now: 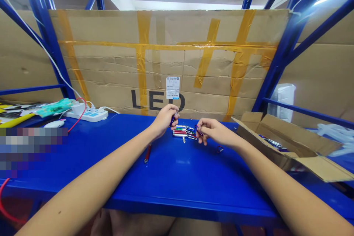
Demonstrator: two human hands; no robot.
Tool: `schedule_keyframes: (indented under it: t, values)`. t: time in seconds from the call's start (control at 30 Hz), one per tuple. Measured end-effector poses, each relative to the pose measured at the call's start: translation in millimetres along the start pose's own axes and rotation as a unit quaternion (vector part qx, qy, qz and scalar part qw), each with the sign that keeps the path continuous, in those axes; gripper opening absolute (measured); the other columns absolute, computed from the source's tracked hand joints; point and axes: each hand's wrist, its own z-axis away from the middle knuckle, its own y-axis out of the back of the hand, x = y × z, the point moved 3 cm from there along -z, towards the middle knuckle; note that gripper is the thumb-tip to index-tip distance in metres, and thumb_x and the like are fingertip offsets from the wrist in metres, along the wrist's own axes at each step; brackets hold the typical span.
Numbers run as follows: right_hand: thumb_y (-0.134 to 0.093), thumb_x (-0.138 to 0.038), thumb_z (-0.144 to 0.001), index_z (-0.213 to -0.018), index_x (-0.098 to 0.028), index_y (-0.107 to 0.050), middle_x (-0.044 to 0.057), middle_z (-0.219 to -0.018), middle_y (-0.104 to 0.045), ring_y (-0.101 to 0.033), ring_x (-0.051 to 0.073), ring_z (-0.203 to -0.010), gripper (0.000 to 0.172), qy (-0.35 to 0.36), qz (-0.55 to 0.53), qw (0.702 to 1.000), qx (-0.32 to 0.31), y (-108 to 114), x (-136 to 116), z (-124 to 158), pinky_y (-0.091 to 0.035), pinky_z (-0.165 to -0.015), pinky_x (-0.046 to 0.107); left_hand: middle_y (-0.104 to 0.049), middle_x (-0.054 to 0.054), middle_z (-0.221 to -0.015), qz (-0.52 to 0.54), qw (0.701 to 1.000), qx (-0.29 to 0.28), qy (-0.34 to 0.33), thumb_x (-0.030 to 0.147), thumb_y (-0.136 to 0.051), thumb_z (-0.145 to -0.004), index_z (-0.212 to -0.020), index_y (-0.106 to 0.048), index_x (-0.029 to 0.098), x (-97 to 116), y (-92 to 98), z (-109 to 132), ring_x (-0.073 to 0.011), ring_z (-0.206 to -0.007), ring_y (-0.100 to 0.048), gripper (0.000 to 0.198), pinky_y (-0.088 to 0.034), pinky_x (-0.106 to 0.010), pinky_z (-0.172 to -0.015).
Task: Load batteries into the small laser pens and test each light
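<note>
My left hand (166, 120) is closed around a small dark purple-blue tube (172, 121), mostly covered by the fingers. A purple carabiner clip (198, 130) is pinched in my right hand (208, 130). Between the hands lies a row of small metal tubes (181, 132) in silver, red, green and blue, with carabiner clips at their right ends. Just in front of the row are a few tiny silver round pieces (184, 140). One red tube (148, 154) lies apart, below my left hand. Another loose carabiner clip (219, 149) rests below my right wrist.
An open cardboard box (279, 143) with more tubes and clips stands at the right. At the left are a white power strip (92, 113) with cables and a teal package (55, 107). A large taped cardboard panel (110, 70) closes off the back of the blue table (171, 180).
</note>
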Motion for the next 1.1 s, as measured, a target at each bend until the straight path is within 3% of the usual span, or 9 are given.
schedule_keyframes:
  t: [0.07, 0.13, 0.23, 0.33, 0.57, 0.83, 0.97, 1.1]
  values:
    - [-0.058, -0.035, -0.084, -0.082, -0.018, -0.049, 0.000, -0.069, -0.061, -0.059, 0.012, -0.056, 0.019, 0.013, -0.043, 0.999, -0.009, -4, -3, 1, -0.049, -0.051, 0.027, -0.050, 0.005, -0.064, -0.174, 0.981, -0.040, -0.073, 0.022, -0.051, -0.081, -0.090, -0.052, 0.020, 1, -7.3, 7, -0.0092, -0.052, -0.045, 0.009, -0.041, -0.025, -0.055]
    - [-0.061, -0.040, -0.083, -0.082, -0.017, -0.052, 0.000, -0.068, -0.060, -0.056, 0.011, -0.055, 0.024, 0.021, -0.068, 0.997, -0.018, -7, -3, 1, -0.047, -0.052, 0.026, -0.055, 0.003, -0.068, -0.302, 0.936, -0.110, -0.141, 0.026, -0.054, -0.083, -0.096, -0.056, 0.019, 0, -17.7, 15, -0.0113, -0.060, -0.049, 0.015, -0.040, -0.025, -0.059]
    - [-0.067, -0.044, -0.079, -0.080, -0.017, -0.055, 0.000, -0.067, -0.060, -0.054, 0.010, -0.055, 0.030, 0.027, -0.116, 0.993, -0.015, -8, -1, 0, -0.045, -0.052, 0.025, -0.063, -0.002, -0.077, -0.387, 0.890, -0.153, -0.186, 0.026, -0.048, -0.090, -0.093, -0.059, 0.018, -1, -27.8, 22, -0.0146, -0.070, -0.056, 0.014, -0.042, -0.027, -0.066]
    - [-0.070, -0.044, -0.076, -0.077, -0.016, -0.056, 0.001, -0.068, -0.062, -0.055, 0.011, -0.056, 0.031, 0.020, -0.174, 0.985, 0.000, -8, 2, -1, -0.045, -0.051, 0.025, -0.066, -0.004, -0.085, -0.424, 0.871, -0.135, -0.208, 0.024, -0.046, -0.092, -0.088, -0.059, 0.018, 0, -30.3, 23, -0.0169, -0.078, -0.059, 0.015, -0.042, -0.029, -0.071]
    - [-0.072, -0.039, -0.073, -0.069, -0.017, -0.053, 0.000, -0.062, -0.060, -0.051, 0.010, -0.049, 0.029, 0.020, -0.175, 0.983, 0.059, -11, 0, -2, -0.042, -0.045, 0.024, -0.066, -0.002, -0.077, -0.436, 0.871, -0.118, -0.195, 0.023, -0.047, -0.092, -0.086, -0.058, 0.019, -1, -29.4, 22, -0.0168, -0.073, -0.060, 0.013, -0.041, -0.027, -0.065]
    - [-0.054, -0.030, -0.080, -0.073, -0.020, -0.047, -0.007, -0.052, -0.049, -0.044, 0.010, -0.041, 0.014, 0.075, 0.050, 0.991, 0.102, -17, 5, -2, -0.033, -0.043, 0.023, -0.069, -0.007, -0.088, -0.469, 0.853, -0.134, -0.189, 0.019, -0.046, -0.091, -0.090, -0.056, 0.018, -11, -28.9, 24, -0.0207, -0.080, -0.063, 0.011, -0.043, -0.030, -0.069]
    - [-0.048, -0.023, -0.083, -0.072, -0.019, -0.049, -0.002, -0.061, -0.055, -0.046, 0.011, -0.054, 0.012, 0.139, 0.195, 0.960, 0.148, -15, 5, -1, -0.034, -0.052, 0.024, -0.069, -0.008, -0.088, -0.446, 0.869, -0.136, -0.166, 0.022, -0.046, -0.091, -0.103, -0.053, 0.018, -9, -32.1, 26, -0.0215, -0.079, -0.064, 0.015, -0.044, -0.030, -0.067]
    - [-0.047, -0.016, -0.083, -0.073, -0.019, -0.047, 0.000, -0.066, -0.057, -0.047, 0.013, -0.059, 0.011, 0.185, 0.295, 0.924, 0.157, -16, 2, 0, -0.034, -0.057, 0.025, -0.067, -0.009, -0.084, -0.440, 0.880, -0.133, -0.117, 0.022, -0.044, -0.089, -0.125, -0.040, 0.016, -9, -36.0, 29, -0.0231, -0.076, -0.064, 0.037, -0.045, -0.032, -0.066]
